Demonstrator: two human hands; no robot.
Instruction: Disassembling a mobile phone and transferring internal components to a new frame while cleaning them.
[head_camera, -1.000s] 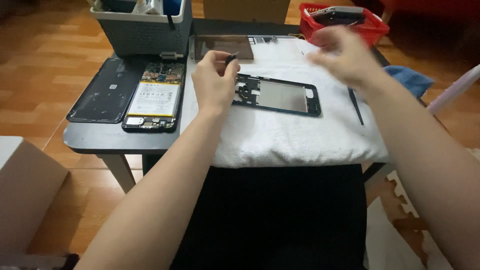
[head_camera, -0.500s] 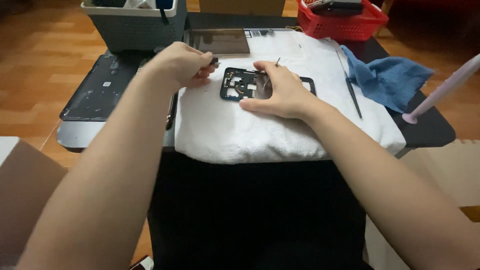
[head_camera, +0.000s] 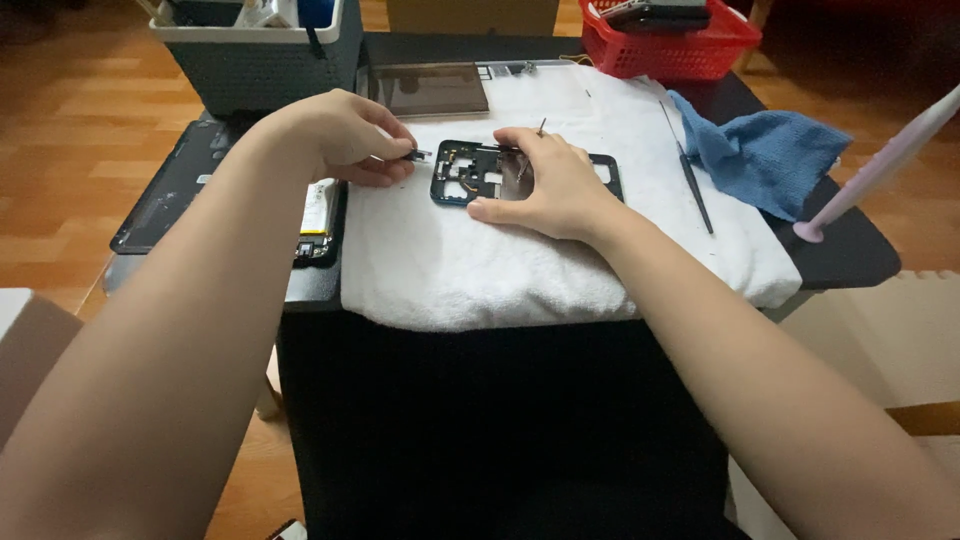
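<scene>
A dark phone frame (head_camera: 470, 175) lies on a white towel (head_camera: 500, 265) spread over a black table. My right hand (head_camera: 550, 185) rests flat on the frame's middle and right part, holding it down. My left hand (head_camera: 345, 135) hovers just left of the frame, pinching a small dark part (head_camera: 418, 154) between thumb and fingers near the frame's top left corner.
An opened phone body with battery (head_camera: 318, 215) and a dark back cover (head_camera: 170, 190) lie to the left. A grey bin (head_camera: 255, 55), a glass panel (head_camera: 435, 90) and a red basket (head_camera: 670, 45) stand at the back. Thin tools (head_camera: 690, 175), a blue cloth (head_camera: 765, 150) and a pink handle (head_camera: 880, 165) lie right.
My right hand came down from the upper right onto the phone frame. My left hand shifted left of the frame, still pinching the small part.
</scene>
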